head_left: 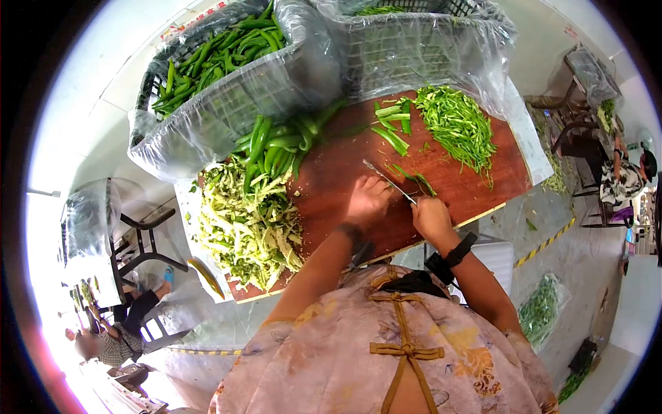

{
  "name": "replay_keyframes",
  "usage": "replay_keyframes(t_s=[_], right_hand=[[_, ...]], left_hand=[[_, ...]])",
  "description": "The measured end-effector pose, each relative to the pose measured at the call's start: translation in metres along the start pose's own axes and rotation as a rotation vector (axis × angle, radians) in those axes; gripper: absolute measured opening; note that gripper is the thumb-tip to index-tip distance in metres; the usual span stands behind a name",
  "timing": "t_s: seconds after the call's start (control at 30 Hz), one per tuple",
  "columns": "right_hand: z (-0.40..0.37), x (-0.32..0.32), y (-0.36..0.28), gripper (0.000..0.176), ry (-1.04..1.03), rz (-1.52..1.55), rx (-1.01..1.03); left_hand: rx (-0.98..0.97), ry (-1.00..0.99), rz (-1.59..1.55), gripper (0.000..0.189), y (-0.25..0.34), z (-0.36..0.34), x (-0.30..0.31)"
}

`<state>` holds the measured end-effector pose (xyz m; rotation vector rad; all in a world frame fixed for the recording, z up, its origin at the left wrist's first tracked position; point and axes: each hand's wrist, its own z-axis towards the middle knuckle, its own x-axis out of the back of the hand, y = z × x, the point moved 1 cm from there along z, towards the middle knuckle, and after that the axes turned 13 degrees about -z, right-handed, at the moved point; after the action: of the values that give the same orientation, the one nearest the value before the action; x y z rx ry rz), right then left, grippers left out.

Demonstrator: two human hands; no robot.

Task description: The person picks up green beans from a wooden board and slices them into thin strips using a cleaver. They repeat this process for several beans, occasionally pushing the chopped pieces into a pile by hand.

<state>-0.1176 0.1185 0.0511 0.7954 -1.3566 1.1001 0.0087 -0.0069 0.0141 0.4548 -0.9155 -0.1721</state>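
My right hand point(433, 219) is closed round the handle of a knife point(389, 181), its thin blade pointing up and left over the brown board point(338, 155). My left hand point(370, 199) is curled close to the left of the blade, slightly blurred; I cannot tell what its fingers hold. A few green slivers point(419, 181) lie just beyond the knife. Farther up are cut pepper pieces point(391, 138), beside a heap of shredded green pepper point(455, 131). Whole green peppers point(276, 145) lie at the board's upper left, above a pile of pale pepper cores and seeds point(248, 224).
Two plastic-lined crates stand behind the board: the left crate point(234, 114) holds green peppers, the right crate point(420, 55) some green strips. A clear bag of greens point(541, 310) lies on the floor at right. Other people sit at far left point(117, 341) and far right point(617, 176).
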Motion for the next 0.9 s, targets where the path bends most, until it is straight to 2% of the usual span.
replay_keyframes(t_s=[0.27,0.6,0.67,0.7,0.77,0.9], right_hand=[[0.002,0.0,-0.001,0.018,-0.131,-0.036,-0.021],[0.036,-0.008,0.001,0.019,-0.038,-0.042,-0.007],[0.019,-0.001,0.007,0.017,-0.148,-0.077,-0.05],[0.009,0.001,0.011,0.017,-0.148,-0.078,-0.049],[-0.013,0.004,0.018,0.015,-0.131,-0.051,-0.013],[-0.04,0.003,0.026,0.014,-0.108,-0.067,-0.041]], left_hand=[[-0.034,-0.016,0.028,0.023,0.003,0.002,0.005],[-0.029,0.014,-0.019,0.022,-0.013,-0.004,-0.009],[0.21,0.029,-0.096,0.02,-0.029,-0.017,-0.026],[0.21,0.03,-0.096,0.02,-0.025,-0.015,-0.021],[0.374,0.307,-0.051,0.018,-0.014,-0.006,-0.004],[0.324,0.317,-0.071,0.016,-0.019,-0.005,-0.007]])
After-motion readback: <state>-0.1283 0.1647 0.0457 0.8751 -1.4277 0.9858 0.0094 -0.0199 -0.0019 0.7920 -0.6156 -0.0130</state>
